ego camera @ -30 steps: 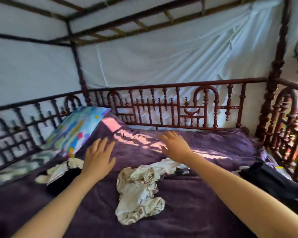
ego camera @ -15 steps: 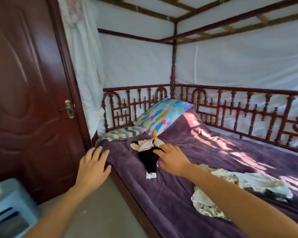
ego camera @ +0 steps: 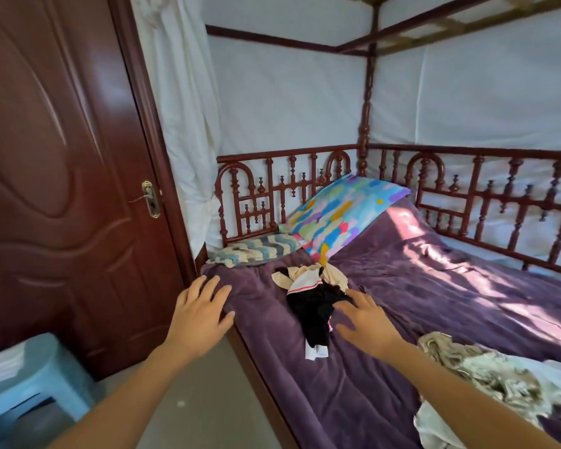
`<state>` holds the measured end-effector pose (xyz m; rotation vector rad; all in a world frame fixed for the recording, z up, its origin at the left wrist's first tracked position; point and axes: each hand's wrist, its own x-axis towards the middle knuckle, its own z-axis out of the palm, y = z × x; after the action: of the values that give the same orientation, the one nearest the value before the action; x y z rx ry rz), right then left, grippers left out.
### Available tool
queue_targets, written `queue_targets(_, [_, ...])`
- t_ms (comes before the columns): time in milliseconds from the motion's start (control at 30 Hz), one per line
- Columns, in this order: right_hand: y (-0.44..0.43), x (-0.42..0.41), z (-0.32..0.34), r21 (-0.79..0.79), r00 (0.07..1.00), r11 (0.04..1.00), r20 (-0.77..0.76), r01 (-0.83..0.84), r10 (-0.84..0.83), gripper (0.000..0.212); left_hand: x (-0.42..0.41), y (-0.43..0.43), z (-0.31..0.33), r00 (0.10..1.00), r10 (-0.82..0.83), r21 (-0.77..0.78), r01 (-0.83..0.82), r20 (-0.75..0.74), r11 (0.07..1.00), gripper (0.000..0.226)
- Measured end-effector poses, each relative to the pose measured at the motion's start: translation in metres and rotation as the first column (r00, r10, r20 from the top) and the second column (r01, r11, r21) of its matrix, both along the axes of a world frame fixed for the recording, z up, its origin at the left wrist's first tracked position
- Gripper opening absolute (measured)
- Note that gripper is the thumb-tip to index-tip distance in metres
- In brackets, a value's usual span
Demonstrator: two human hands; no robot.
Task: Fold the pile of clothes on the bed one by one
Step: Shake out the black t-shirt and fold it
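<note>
A crumpled black garment with a cream and white top part (ego camera: 313, 301) lies on the purple bedspread (ego camera: 402, 319) near the pillows. My right hand (ego camera: 365, 320) hovers flat at its right edge, fingers spread, holding nothing; whether the fingertips touch the cloth I cannot tell. My left hand (ego camera: 200, 314) is open with fingers spread at the bed's near left corner. A second crumpled cream patterned garment (ego camera: 486, 380) lies at the lower right, beside my right forearm.
A colourful pillow (ego camera: 344, 213) and a zigzag-patterned pillow (ego camera: 256, 251) sit at the bed's head against the carved red wooden railing (ego camera: 272, 189). A dark wooden door (ego camera: 62, 189) stands left. A light blue plastic stool (ego camera: 30, 384) is on the floor at lower left.
My view has swung left from the far railing to the bed's head and door. Both hands have moved toward the black garment, the right one now beside it.
</note>
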<state>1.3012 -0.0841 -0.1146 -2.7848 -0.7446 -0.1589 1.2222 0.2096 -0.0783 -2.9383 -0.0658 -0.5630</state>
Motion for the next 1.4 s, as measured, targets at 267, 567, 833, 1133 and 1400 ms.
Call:
queue_targets(267, [-0.001,0.089,-0.015,-0.056,0.996,0.997,-0.060,0.057,-0.061,0.047,0.090,0.000,-0.039,0.995,-0.008,-0.123,-0.005,-0.100,0.992,0.052])
queue_targets(567, [0.051,0.143,-0.024,-0.091,0.987,0.993,-0.138,0.070,-0.083,0.048,0.152,0.067,-0.056,0.998,-0.006,-0.250,-0.010,-0.064,0.968,0.063])
queue_targets(833, [0.131,0.201,-0.033,-0.145,0.968,0.973,-0.152,0.176,-0.198,0.045,0.216,0.160,-0.055,0.991,-0.044,-0.226,0.014,-0.126,0.974,0.057])
queue_targets(1133, [0.209,0.228,-0.066,-0.165,0.940,0.955,-0.200,0.246,-0.277,0.049,0.281,0.251,-0.073,0.981,-0.135,-0.311,0.085,-0.142,0.946,0.044])
queue_targets(1400, [0.179,0.234,-0.142,-0.162,0.725,0.833,-0.423,0.529,-0.543,0.046,0.332,0.242,-0.155,0.904,-0.231,-0.366,0.092,-0.360,0.926,0.050])
